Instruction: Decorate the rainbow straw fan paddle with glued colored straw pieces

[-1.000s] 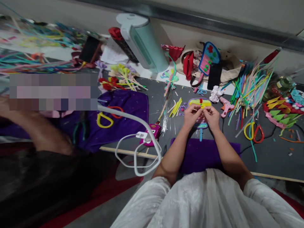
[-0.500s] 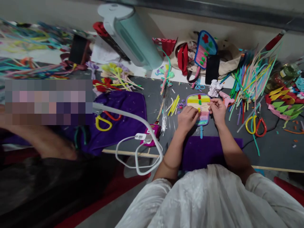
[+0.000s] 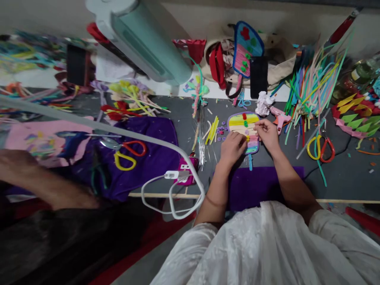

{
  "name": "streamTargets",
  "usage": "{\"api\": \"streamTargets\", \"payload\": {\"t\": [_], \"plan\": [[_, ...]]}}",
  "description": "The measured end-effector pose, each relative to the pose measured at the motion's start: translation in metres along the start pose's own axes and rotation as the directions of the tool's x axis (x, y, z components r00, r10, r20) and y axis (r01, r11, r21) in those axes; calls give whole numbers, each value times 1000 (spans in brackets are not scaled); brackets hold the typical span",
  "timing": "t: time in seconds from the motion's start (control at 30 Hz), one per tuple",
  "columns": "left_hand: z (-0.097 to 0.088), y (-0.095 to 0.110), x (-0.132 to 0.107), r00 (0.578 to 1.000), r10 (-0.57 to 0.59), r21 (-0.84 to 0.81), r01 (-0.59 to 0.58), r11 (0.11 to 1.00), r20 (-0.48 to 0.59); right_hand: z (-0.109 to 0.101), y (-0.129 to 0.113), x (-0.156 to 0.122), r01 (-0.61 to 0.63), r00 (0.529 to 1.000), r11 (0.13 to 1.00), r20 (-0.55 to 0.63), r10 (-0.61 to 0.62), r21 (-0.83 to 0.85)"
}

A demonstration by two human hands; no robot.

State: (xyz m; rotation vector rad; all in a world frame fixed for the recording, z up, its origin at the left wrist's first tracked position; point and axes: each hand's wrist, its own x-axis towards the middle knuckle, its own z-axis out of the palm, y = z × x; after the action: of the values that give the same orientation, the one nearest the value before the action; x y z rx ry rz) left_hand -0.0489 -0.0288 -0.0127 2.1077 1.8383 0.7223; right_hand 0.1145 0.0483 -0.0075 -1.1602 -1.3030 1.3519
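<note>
A popsicle-shaped pipe-cleaner craft with yellow, cream, pink and blue bands and a purple rim lies on the grey table, its blue stem pointing toward me. Small red, green and purple pieces sit in a line down its middle. My left hand rests over its lower left side, fingertips bunched by a small yellow piece. At the right edge my right hand has thumb and fingers pinched together; what they hold is too small to make out. Purple curled bits and yellow pipe-cleaner lengths lie left of the craft.
A pink glue gun and crumpled paper lie just beyond my right hand. Scissors and a pipe-cleaner bundle are to the right. A white cable crosses the left, near a co-worker's arm.
The view has shifted slightly, so things on the table appear farther left. My hands stay at the craft with little change. The co-worker's arm at left has moved a little.
</note>
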Motion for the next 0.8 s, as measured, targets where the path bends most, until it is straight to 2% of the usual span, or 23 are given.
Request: {"api": "streamTargets", "payload": {"t": [0.13, 0.23, 0.33, 0.47, 0.6, 0.8], "plan": [[-9, -4, -4, 999, -15, -31, 14, 999, -51, -5, -8, -1, 57, 998, 995, -34, -60, -77], [-12, -6, -6, 997, 4, -29, -7, 1000, -78, -17, -19, -2, 117, 988, 958, -65, -139, -263], [-9, -4, -5, 998, 39, -26, -40, 999, -57, -35, -30, -3, 125, 978, 851, -83, -194, -509], [-3, -1, -1, 995, 85, -3, -85, 996, -51, -60, -34, -8, 29, 973, 661, -129, -189, -750], [2, 1, 2, 990, 138, 59, -136, 989, -40, -73, -27, -14, -51, 969, 555, -176, -174, -831], [6, 2, 0, 990, 117, 76, -111, 991, -78, -73, -21, -20, -95, 981, 539, -170, -91, -837]]}}
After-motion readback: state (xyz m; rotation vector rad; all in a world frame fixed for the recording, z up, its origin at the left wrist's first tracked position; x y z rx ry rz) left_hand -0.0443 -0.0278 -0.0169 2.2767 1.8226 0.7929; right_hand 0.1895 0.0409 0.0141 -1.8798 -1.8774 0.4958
